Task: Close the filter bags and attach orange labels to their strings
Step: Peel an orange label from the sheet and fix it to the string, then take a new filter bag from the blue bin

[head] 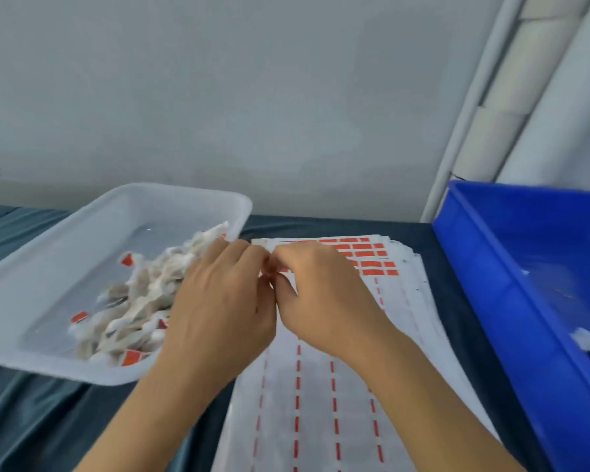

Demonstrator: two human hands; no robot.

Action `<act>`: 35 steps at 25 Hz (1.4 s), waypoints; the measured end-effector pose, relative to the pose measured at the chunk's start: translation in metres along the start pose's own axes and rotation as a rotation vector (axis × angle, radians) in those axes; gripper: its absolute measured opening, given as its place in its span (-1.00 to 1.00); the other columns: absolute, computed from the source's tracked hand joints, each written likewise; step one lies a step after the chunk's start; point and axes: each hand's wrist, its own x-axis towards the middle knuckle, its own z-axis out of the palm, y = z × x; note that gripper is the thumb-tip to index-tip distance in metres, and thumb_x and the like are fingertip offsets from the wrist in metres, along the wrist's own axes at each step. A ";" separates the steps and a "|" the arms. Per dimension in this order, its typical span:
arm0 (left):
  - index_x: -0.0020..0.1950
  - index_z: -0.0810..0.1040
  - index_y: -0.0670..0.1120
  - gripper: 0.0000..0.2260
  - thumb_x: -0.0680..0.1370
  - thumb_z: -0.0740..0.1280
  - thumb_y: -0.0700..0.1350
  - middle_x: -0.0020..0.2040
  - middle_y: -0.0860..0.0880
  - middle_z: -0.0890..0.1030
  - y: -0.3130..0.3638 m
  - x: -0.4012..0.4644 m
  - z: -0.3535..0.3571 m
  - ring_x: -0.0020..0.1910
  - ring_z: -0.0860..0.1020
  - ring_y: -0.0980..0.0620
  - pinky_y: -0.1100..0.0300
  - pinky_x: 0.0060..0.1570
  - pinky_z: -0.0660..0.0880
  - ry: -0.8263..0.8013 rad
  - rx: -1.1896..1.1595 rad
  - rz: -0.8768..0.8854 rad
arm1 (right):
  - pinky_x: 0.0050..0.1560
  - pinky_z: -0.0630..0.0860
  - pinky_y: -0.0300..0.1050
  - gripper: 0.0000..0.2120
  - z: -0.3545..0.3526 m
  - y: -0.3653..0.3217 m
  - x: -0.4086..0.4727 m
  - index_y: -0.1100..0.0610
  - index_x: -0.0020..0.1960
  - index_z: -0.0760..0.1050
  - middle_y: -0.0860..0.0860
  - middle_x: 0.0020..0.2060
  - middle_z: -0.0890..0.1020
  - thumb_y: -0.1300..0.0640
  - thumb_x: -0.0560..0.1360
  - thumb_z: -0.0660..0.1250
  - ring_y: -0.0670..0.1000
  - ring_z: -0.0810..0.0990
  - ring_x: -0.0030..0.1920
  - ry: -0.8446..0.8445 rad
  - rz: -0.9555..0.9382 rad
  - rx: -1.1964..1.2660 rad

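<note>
Head view shows the left hand and right hand pinched fingertip to fingertip over the label sheets; what they pinch is hidden; finished filter bags fill the clear tray; light, limp things, I'd say, best taken by the string.

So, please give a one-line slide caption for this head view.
Both hands pinch together over label sheets, between a clear tray of tagged bags and a blue bin.

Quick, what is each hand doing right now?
Left hand: fingers curled, pinching something tiny; what it is cannot be told.
Right hand: the same, fingertips meeting the left's over the label sheets.
</note>
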 end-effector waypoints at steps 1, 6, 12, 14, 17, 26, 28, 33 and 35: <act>-0.08 0.58 -0.06 -0.85 0.48 0.32 -0.30 -0.15 0.04 0.58 0.010 0.000 0.012 -0.12 0.50 -0.05 0.00 -0.15 0.46 -0.027 -0.055 0.009 | 0.02 0.55 -0.20 -0.87 -0.005 0.009 -0.010 -0.05 0.13 0.62 -0.11 0.02 0.69 0.05 0.66 0.29 -0.05 0.63 -0.02 -0.002 0.055 0.000; 0.06 0.52 0.18 -0.88 0.63 0.29 -0.06 -0.02 0.25 0.55 0.048 -0.013 0.075 -0.08 0.52 0.22 0.40 -0.10 0.46 -0.225 -0.214 -0.004 | 0.02 0.52 -0.24 -0.91 -0.017 0.055 -0.053 -0.10 0.10 0.52 -0.13 0.01 0.63 0.06 0.68 0.25 -0.07 0.60 -0.05 -0.069 0.280 -0.065; -0.05 0.49 0.06 -0.91 0.60 0.22 -0.10 -0.09 0.16 0.54 0.054 -0.041 0.117 -0.12 0.48 0.13 0.19 -0.13 0.49 -0.452 -0.232 -0.017 | -0.10 0.47 -0.21 -0.83 0.003 0.087 -0.078 -0.01 0.18 0.54 -0.03 0.05 0.66 0.14 0.66 0.23 -0.02 0.58 -0.11 -0.311 0.395 -0.175; -0.08 0.47 0.07 -0.92 0.57 0.25 -0.12 -0.12 0.16 0.54 0.053 -0.042 0.119 -0.12 0.45 0.13 0.20 -0.17 0.44 -0.464 -0.209 0.005 | -0.19 0.42 -0.26 -0.86 0.004 0.089 -0.078 -0.02 0.11 0.54 -0.04 -0.01 0.65 0.12 0.66 0.21 -0.04 0.58 -0.14 -0.307 0.399 -0.171; -0.01 0.47 0.13 -0.91 0.56 0.30 -0.08 -0.08 0.20 0.56 0.055 -0.038 0.120 -0.11 0.49 0.14 0.22 -0.15 0.49 -0.460 -0.205 0.017 | -0.18 0.51 -0.21 -0.89 -0.011 0.088 -0.075 -0.04 -0.01 0.48 -0.06 -0.06 0.65 0.08 0.67 0.22 -0.05 0.60 -0.16 -0.328 0.419 -0.106; 0.49 0.29 0.33 -0.57 0.63 0.23 0.27 0.46 0.27 0.46 0.133 -0.038 0.141 0.38 0.51 0.11 0.12 0.36 0.47 -0.639 -0.223 0.264 | -0.19 0.62 0.02 -0.82 -0.191 0.166 -0.090 0.05 -0.17 0.60 -0.08 -0.22 0.67 0.16 0.55 0.26 0.01 0.64 -0.15 0.222 0.575 -0.396; 0.50 0.32 0.29 -0.61 0.66 0.21 0.22 0.43 0.26 0.49 0.149 -0.044 0.142 0.38 0.48 0.16 0.17 0.36 0.44 -0.605 -0.282 0.329 | -0.02 0.65 0.13 -0.88 -0.217 0.205 -0.116 0.15 -0.02 0.63 0.07 -0.07 0.71 0.14 0.54 0.33 0.15 0.67 -0.01 0.174 0.796 -0.497; 0.48 0.35 0.28 -0.65 0.68 0.19 0.18 0.39 0.27 0.52 0.176 -0.051 0.142 0.37 0.45 0.20 0.24 0.34 0.36 -0.569 -0.429 0.406 | -0.40 0.34 -0.11 -0.66 -0.199 0.257 -0.168 0.11 -0.23 0.39 0.07 -0.30 0.49 -0.02 0.39 0.52 0.11 0.44 -0.33 -0.070 1.190 -0.501; 0.48 0.35 0.27 -0.65 0.69 0.19 0.16 0.38 0.27 0.52 0.179 -0.053 0.143 0.37 0.45 0.20 0.27 0.32 0.34 -0.565 -0.439 0.424 | -0.41 0.27 -0.16 -0.64 -0.192 0.266 -0.174 0.12 -0.27 0.35 0.06 -0.33 0.48 -0.01 0.43 0.50 0.09 0.40 -0.37 -0.021 1.216 -0.509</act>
